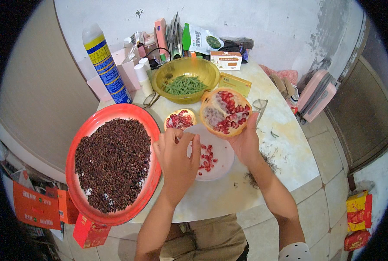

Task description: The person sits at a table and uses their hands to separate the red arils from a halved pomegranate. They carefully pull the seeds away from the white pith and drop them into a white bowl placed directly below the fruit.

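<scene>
An opened pomegranate [226, 111], its red seeds and pale membrane exposed, rests in my right hand [247, 140], at the upper right of a white plastic bowl [221, 166]. Loose red pomegranate seeds [208, 158] lie in the bowl. Over the bowl's left edge is my left hand [181, 156], fingers bent and thumb near the index finger; whether a seed is between them cannot be made out. Another pomegranate piece [181, 119] with seeds sits on the table just behind my left hand.
A red-rimmed tray [70, 169] of dark dried bits stands at the left. Behind are a yellow bowl [161, 73] with green beans [185, 85], a spray can [107, 70], eyeglasses [151, 99], a yellow box [235, 84] and white bottles [143, 78]. Plant scraps [269, 163] lie at the right.
</scene>
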